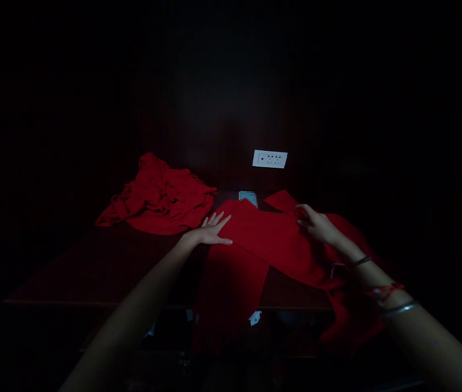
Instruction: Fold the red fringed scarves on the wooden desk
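A red scarf [271, 239] lies spread over the dark table, and one fringed end [231, 294] hangs over the front edge. My left hand [213, 231] rests flat on its left part with the fingers spread. Over the right part, my right hand [316, 224] is closed, fingers curled round something small and reddish that I cannot make out in the dim light. More red cloth [351, 321] drops past the table edge below my right wrist.
A crumpled heap of red fringed cloth [165, 198] sits at the back left of the table [92, 272]. Behind the scarf stands a small pale blue item [247, 197], partly covered. A white socket plate [270, 159] is on the dark wall. The surroundings are very dark.
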Tool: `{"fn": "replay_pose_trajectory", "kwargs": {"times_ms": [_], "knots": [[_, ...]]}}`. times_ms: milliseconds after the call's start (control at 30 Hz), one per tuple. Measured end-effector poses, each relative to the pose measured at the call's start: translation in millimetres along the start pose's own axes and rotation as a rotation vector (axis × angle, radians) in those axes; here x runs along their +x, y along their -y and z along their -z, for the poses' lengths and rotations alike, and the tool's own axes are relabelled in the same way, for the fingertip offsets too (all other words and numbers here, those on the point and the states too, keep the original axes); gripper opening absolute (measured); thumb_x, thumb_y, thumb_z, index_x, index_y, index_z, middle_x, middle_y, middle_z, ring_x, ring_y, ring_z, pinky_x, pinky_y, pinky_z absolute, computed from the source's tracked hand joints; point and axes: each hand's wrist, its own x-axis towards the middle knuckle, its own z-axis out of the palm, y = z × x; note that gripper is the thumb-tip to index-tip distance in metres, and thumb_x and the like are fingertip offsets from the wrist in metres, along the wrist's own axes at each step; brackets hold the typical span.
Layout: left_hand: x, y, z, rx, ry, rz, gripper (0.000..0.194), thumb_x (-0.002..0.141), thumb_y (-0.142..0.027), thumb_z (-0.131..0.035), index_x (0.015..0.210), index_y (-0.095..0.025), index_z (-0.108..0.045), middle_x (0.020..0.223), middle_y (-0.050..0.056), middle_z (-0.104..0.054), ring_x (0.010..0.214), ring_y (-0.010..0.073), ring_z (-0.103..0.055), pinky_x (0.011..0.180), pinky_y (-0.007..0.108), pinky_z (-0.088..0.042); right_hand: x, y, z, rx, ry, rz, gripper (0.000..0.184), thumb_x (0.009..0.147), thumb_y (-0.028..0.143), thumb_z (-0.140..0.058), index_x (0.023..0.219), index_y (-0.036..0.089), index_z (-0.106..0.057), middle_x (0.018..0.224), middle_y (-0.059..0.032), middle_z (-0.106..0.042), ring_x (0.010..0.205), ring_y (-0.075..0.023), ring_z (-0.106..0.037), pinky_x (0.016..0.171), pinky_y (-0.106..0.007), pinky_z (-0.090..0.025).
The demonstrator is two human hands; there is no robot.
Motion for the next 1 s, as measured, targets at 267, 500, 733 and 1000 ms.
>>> {"fn": "replay_pose_trajectory", "kwargs": {"times_ms": [267,500,733,1000], "knots": [[0,4,4.3,-0.041,-0.063,0.018,0.094,0.06,-0.059,-0.051,0.131,-0.024,0.001,0.136,0.009,0.013,0.121,0.0298,0.012,0.096,0.046,-0.007,-11,-9,-17,-0.062,0.227,-0.011,0.05,0.074,0.035,-0.044,0.119,0.014,-0.037,0.108,-0.0124,-0.053,0.093,-0.0219,-0.053,0.077,-0.03,-0.042],[-2,9,6.3,-0.061,-0.035,0.02,0.073,0.07,-0.043,-0.05,0.131,-0.023,-0.014,0.138,0.008,-0.001,0.123,0.0269,0.001,0.098,0.039,-0.013,-10,26,-24,0.134,0.437,-0.163,0.072,0.06,0.02,-0.059,0.124,0.009,-0.028,0.119,-0.0171,-0.043,0.104,-0.026,-0.044,0.088,-0.034,-0.035],[-3,16,6.6,-0.072,0.0,0.022,0.071,0.071,-0.046,-0.048,0.13,-0.024,-0.016,0.138,0.008,0.002,0.122,0.0295,0.006,0.098,0.04,-0.012,-9,13,11,0.457,0.441,-0.073,0.066,0.067,0.031,-0.052,0.125,0.017,-0.024,0.126,-0.0109,-0.034,0.108,-0.022,-0.041,0.087,-0.034,-0.037],[-1,21,8.3,-0.079,0.003,0.012,0.069,0.069,-0.053,-0.045,0.129,-0.027,-0.021,0.138,0.005,0.003,0.122,0.0308,0.004,0.097,0.043,-0.011,-13,-24,38,0.043,0.595,-0.063,0.075,0.064,0.038,-0.055,0.128,0.016,-0.024,0.13,-0.0108,-0.03,0.116,-0.0252,-0.031,0.094,-0.037,-0.028]]}}
